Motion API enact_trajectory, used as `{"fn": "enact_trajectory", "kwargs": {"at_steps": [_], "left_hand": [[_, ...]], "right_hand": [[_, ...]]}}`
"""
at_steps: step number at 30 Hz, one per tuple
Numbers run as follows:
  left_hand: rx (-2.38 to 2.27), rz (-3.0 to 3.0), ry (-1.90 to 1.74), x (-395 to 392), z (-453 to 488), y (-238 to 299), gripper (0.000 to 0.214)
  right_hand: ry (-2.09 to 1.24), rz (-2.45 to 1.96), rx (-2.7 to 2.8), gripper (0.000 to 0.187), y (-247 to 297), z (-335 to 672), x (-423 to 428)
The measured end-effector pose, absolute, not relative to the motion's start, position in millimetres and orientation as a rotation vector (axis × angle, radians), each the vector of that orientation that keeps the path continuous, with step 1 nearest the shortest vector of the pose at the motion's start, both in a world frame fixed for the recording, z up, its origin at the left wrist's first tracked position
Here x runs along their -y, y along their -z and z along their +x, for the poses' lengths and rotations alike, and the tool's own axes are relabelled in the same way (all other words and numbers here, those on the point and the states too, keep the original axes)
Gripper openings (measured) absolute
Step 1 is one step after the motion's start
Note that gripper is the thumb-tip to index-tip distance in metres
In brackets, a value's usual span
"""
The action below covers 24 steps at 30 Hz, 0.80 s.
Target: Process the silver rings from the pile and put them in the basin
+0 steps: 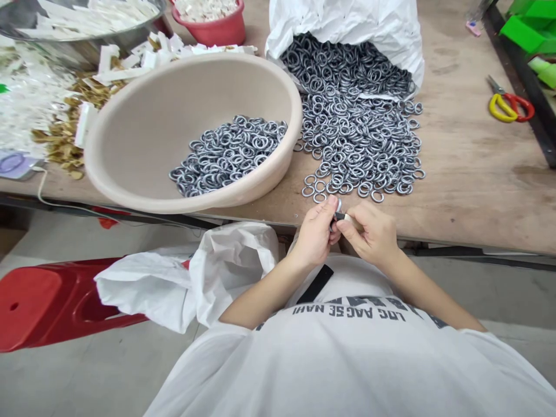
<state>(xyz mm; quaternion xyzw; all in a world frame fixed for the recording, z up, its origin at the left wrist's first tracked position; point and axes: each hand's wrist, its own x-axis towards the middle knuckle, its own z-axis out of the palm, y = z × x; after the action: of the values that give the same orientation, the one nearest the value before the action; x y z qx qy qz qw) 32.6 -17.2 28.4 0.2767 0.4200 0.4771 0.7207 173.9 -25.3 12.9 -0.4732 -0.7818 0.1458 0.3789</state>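
Observation:
Close together at the table's front edge, both my hands are closed in a pinch. Grey rings [339, 205] show at the fingertips of my left hand [317, 231]. My right hand [372, 233] pinches a small black piece [340, 216] that reaches across to the rings; its kind is too small to make out. Just beyond my hands lies a loose pile of grey rings [365, 145], spilling from a white sack [347, 20]. To the left, a large beige basin [130, 156] leans with more grey rings [230, 153] gathered in its lower side.
Red-and-yellow scissors [510, 104] lie at the right, near green bins [530, 29]. A red bowl [217, 26], a metal basin [87, 43] and white and brown pieces [65, 142] crowd the back left. Below the table are a white bag [234, 260] and a red stool [32, 307].

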Motion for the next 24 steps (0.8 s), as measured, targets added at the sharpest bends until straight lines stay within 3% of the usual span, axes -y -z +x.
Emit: {"fn": "enact_trajectory", "kwargs": {"at_steps": [8,13,20,24], "left_hand": [[-0.898,0.643,-1.019,19,31,-24,0.049],[-0.761,0.738,-0.877,30,26,-31,0.048],[-0.818,0.737,-1.008,17,15,-28,0.04],[-0.872,0.702,-0.986,13,14,-23,0.038]], "right_hand": [[-0.427,-1.184,2.029,0.035,-10,174,26],[-0.622,-1.356,1.678,0.039,-3,199,1],[-0.181,-1.902,1.933,0.028,-6,226,-12],[-0.206,-1.963,1.953,0.023,-5,227,-9]]}}
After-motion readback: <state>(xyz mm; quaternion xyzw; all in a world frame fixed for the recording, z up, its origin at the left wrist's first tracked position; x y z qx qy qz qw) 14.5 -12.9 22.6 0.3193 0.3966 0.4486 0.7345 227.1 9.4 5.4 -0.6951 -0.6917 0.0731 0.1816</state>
